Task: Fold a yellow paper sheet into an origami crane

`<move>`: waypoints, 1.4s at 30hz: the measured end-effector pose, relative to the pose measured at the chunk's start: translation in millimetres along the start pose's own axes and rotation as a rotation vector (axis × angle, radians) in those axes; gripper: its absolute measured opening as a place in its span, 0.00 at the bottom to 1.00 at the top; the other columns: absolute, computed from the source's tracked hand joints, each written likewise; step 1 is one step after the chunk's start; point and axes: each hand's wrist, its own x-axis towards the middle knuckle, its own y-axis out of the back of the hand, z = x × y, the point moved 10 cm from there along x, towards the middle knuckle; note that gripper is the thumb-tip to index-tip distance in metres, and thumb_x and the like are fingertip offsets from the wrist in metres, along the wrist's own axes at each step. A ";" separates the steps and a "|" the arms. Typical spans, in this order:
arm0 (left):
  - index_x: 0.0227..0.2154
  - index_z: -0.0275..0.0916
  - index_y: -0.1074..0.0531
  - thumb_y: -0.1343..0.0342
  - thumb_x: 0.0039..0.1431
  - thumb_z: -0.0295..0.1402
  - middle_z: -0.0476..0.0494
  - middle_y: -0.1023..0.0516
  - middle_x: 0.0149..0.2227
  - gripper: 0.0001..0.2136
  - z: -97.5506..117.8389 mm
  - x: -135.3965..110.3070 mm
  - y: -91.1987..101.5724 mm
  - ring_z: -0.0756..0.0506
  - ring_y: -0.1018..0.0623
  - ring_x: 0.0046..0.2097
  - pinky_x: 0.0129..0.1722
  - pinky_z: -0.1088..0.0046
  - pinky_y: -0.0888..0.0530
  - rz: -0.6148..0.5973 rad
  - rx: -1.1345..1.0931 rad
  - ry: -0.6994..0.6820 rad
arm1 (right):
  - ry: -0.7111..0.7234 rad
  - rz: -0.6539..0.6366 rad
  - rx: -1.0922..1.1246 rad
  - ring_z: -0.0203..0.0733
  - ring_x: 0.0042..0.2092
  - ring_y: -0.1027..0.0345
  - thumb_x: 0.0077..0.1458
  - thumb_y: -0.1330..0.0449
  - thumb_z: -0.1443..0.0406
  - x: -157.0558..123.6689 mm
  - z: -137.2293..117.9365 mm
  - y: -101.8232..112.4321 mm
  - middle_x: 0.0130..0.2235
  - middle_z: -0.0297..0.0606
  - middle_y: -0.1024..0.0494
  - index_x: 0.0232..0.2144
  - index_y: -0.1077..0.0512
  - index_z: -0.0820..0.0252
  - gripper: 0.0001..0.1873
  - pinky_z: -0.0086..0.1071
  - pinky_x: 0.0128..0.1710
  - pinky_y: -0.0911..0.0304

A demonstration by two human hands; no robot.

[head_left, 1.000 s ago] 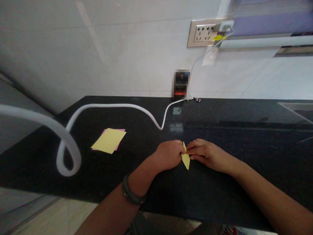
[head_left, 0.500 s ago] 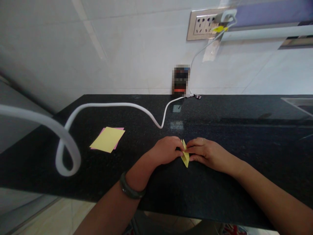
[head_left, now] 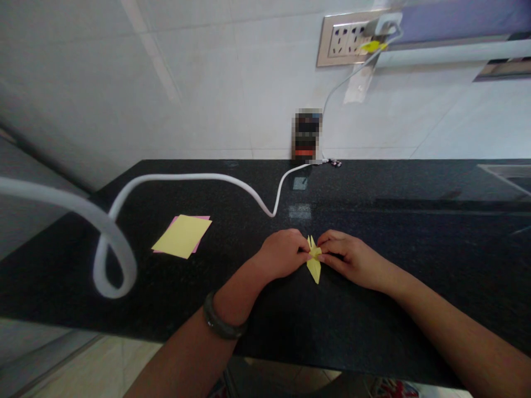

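A small folded yellow paper piece (head_left: 314, 265) lies on the black stone countertop (head_left: 373, 309), its lower point toward me. My left hand (head_left: 282, 255) pinches its upper left side with closed fingers. My right hand (head_left: 347, 260) pinches its upper right side, fingers curled. Both hands rest on the counter, meeting at the paper's top. A dark band circles my left wrist.
A yellow sheet on a pink sheet (head_left: 182, 236) lies to the left. A thick white cable (head_left: 112, 243) loops across the counter's left side toward a dark device (head_left: 307, 138) leaning on the tiled wall. A wall socket panel (head_left: 348, 38) holds a plugged charger.
My fingers have shifted on the paper's top, and its upper tips now look spread and creased. The view has steadied a little.
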 end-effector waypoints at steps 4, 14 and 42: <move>0.26 0.39 0.28 0.53 0.52 0.36 0.48 0.30 0.31 0.10 -1.3 -0.7 -1.5 0.50 0.31 0.35 0.35 0.75 0.34 -0.002 0.038 0.031 | -0.051 0.025 0.020 0.36 0.34 0.37 0.54 0.51 0.66 2.2 7.5 -1.8 0.32 0.38 0.32 0.29 0.30 0.61 0.10 0.30 0.35 0.41; 0.27 0.37 0.32 0.58 0.54 0.35 0.44 0.33 0.34 0.11 -7.4 -3.7 -6.5 0.49 0.31 0.36 0.35 0.73 0.33 0.037 0.119 0.144 | -0.244 0.097 -0.154 0.36 0.31 0.39 0.53 0.51 0.66 5.6 18.5 -0.2 0.27 0.37 0.34 0.23 0.32 0.61 0.11 0.29 0.31 0.43; 0.32 0.42 0.33 0.56 0.54 0.35 0.47 0.35 0.33 0.08 -12.3 -8.9 -7.6 0.49 0.32 0.35 0.32 0.74 0.34 0.051 0.061 0.298 | -0.276 0.179 -0.299 0.36 0.27 0.42 0.49 0.49 0.66 1.3 18.1 0.4 0.23 0.36 0.37 0.16 0.38 0.61 0.12 0.29 0.27 0.45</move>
